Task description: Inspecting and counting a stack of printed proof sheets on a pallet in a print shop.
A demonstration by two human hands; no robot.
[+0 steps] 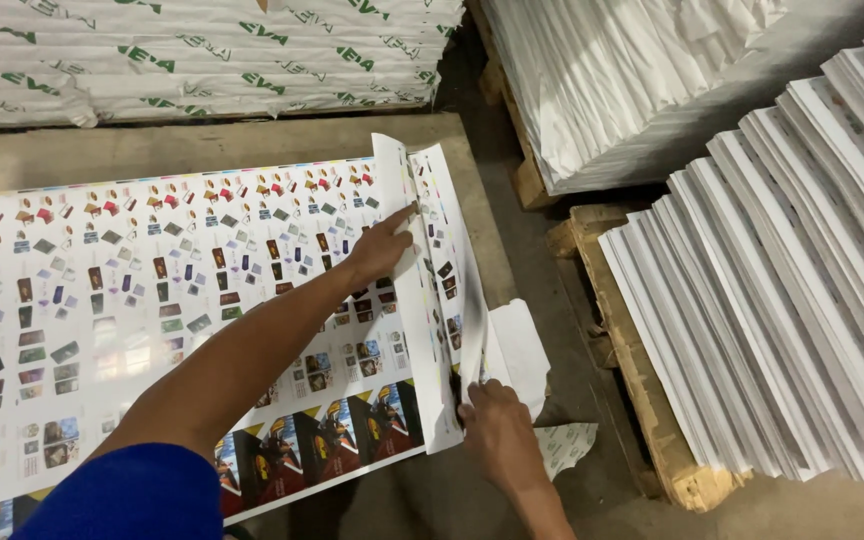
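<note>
A large glossy printed sheet [152,290], covered with rows of small coloured pictures, lies flat on a stack before me. My left hand [384,243] reaches across it and presses on the folded-up right edge strip [404,290], fingers pointing to the fold. My right hand [497,430] grips the lower end of the lifted sheet edge [457,270] near the stack's front right corner. A blue sleeve [122,495] covers my left upper arm.
Fanned piles of white sheets [782,300] rest on a wooden pallet [642,400] at the right. Another white pile [612,80] stands behind it. Wrapped paper reams [192,55] lie across the back. Torn paper scraps [567,445] lie by my right hand.
</note>
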